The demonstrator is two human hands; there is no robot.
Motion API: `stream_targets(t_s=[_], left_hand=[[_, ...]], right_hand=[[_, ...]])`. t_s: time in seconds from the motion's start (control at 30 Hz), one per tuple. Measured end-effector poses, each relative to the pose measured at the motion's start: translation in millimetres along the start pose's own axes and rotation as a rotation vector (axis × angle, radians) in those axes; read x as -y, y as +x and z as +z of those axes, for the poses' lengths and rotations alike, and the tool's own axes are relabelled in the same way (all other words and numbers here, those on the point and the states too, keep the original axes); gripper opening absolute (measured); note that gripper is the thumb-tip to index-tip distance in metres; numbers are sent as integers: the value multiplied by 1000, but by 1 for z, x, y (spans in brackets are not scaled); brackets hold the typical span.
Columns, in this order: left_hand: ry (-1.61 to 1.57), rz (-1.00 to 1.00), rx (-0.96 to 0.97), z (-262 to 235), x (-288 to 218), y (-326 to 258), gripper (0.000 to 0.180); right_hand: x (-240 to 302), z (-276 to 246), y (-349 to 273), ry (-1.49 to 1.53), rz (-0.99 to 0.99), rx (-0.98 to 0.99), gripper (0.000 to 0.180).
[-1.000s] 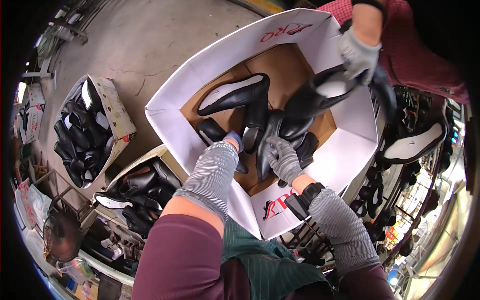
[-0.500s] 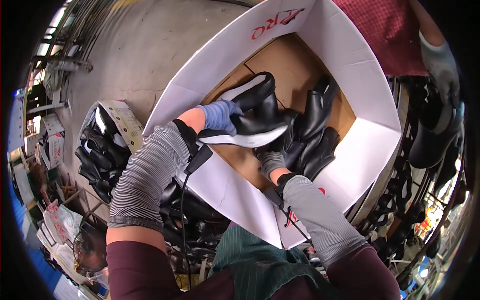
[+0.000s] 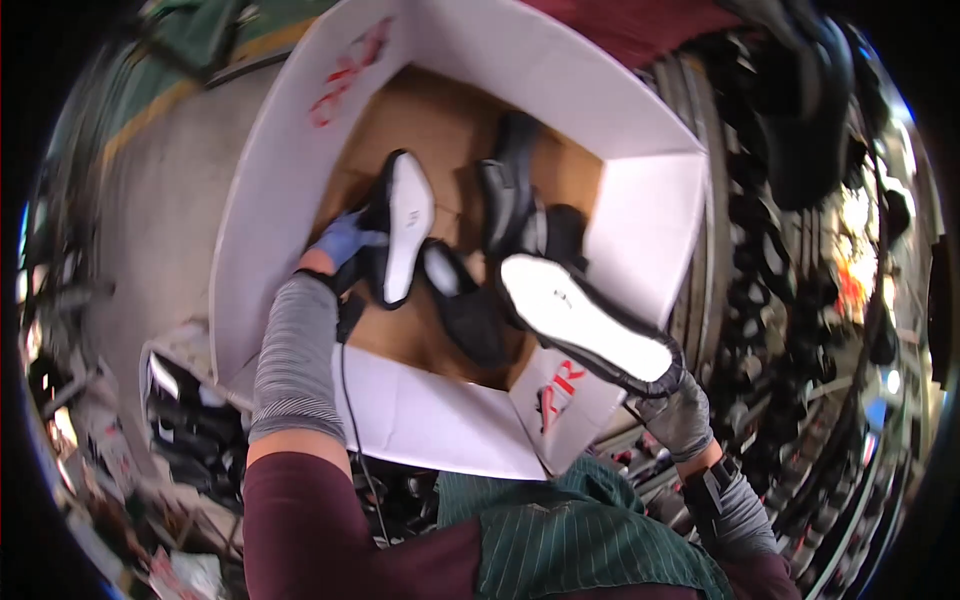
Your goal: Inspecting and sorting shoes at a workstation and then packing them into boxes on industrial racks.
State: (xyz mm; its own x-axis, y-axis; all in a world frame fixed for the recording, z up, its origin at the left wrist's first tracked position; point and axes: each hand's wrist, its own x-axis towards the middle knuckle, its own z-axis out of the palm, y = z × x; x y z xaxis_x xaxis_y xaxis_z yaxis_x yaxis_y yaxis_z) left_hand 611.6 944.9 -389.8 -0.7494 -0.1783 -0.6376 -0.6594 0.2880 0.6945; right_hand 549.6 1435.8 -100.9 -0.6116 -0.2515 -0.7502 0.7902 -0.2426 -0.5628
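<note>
A large white cardboard box (image 3: 465,420) stands open in front of me, with several black shoes (image 3: 510,190) lying on its brown bottom. My left hand (image 3: 345,240), in a blue glove, reaches inside at the left and grips a black shoe (image 3: 405,225) whose white underside faces up and to the right. Outside the near right corner, my right hand (image 3: 680,415), in a grey glove, holds one end of another black shoe (image 3: 590,320). Its white underside is turned up, and its far end hangs over the box. The right fingers are partly hidden beneath it.
Racks with rows of dark shoes (image 3: 760,330) run along the right side. A smaller carton of black shoes (image 3: 195,420) sits on the floor at the left. Dark red cloth (image 3: 640,25) shows beyond the box, and a blurred dark shoe (image 3: 800,110) is at upper right.
My right hand has come up out of the box to the right, now with a black shoe in it. The shoe in my left hand has turned more upright. The whole view has shifted.
</note>
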Motion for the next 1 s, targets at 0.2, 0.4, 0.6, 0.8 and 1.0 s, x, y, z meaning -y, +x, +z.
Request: stream_targets(t_s=[0.2,0.4,0.6,0.8,1.0], left_hand=[[-14,-12,47,46,19,14,67],[281,-25,-5,94,0,-1,52],[587,-84,-308,111,-87,-85,62],[489,83,-416,97,-178,-196,69],[-85,330,-428,119,-269,-283,70]], right_hand=[[28,-34,-58,376,-91,24,31],[35,-47,-114,465,-113,-42,27],[65,-52,-196,-150,-301,-12,31],[100,-71,-281,-632,-734,-139,45],[199,-149,-274,-979,-1396,-797,34]])
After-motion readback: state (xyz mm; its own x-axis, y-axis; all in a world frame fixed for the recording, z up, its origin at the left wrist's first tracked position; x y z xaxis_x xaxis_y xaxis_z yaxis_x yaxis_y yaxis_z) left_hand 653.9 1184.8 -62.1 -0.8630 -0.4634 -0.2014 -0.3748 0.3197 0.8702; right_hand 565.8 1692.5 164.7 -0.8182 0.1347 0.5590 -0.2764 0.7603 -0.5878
